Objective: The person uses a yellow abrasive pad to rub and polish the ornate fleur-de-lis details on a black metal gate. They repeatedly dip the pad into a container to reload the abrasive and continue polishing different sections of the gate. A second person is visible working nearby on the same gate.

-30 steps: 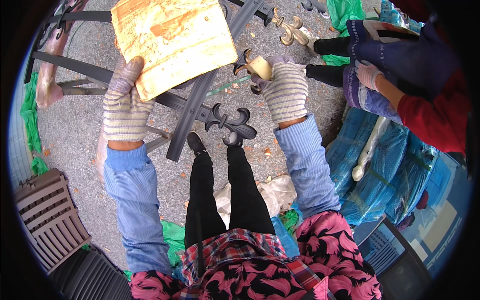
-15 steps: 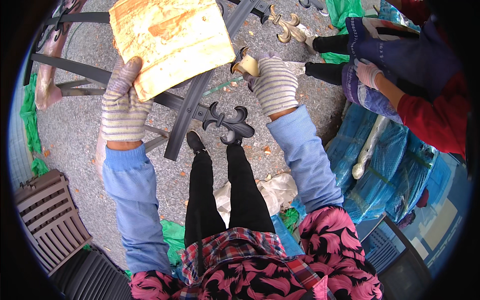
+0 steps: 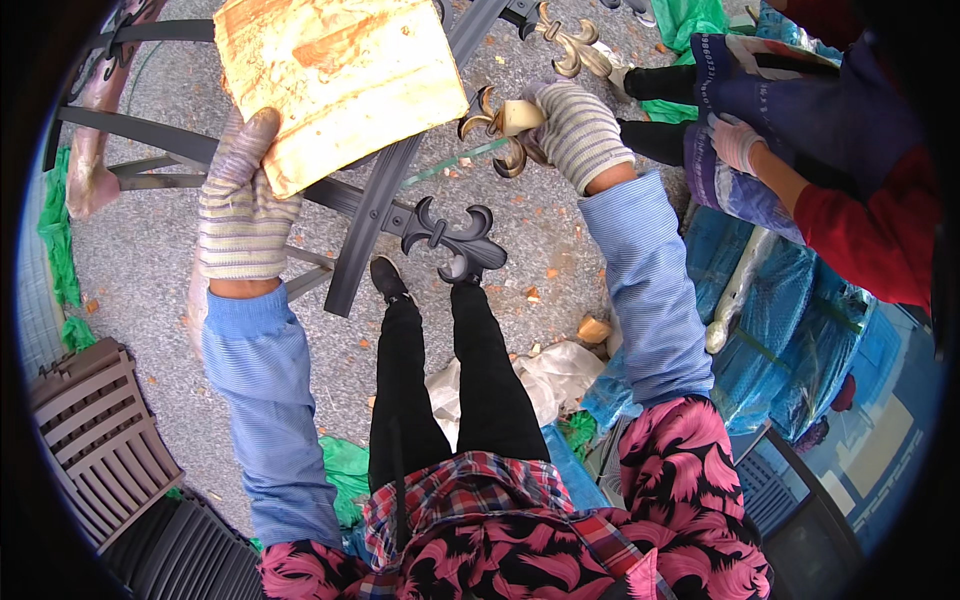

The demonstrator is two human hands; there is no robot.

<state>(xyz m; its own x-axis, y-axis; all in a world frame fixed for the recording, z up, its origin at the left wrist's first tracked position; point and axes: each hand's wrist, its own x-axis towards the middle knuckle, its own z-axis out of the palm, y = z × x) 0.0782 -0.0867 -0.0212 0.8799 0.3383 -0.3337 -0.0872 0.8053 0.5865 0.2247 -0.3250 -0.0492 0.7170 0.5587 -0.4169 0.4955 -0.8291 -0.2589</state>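
Board point(image 3: 340, 85), gold-smeared, clamped in left hand point(image 3: 245, 200), thumb point(image 3: 262, 125) on top (fingers hidden); right hand point(image 3: 578, 128) curled round pale sponge point(image 3: 521, 117) over fleur-de-lis finial point(image 3: 513, 161).

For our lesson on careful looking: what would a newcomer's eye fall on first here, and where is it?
First, probably the bright golden-yellow, roughly rectangular sheet at the top, left of centre, held in the left hand, gloved in grey-and-cream stripes. Next, the similarly gloved right hand at upper centre, holding a small, cream-coloured block. Then the dark grey, fleur-de-lis-shaped metal ornament near the middle, by the person's feet.
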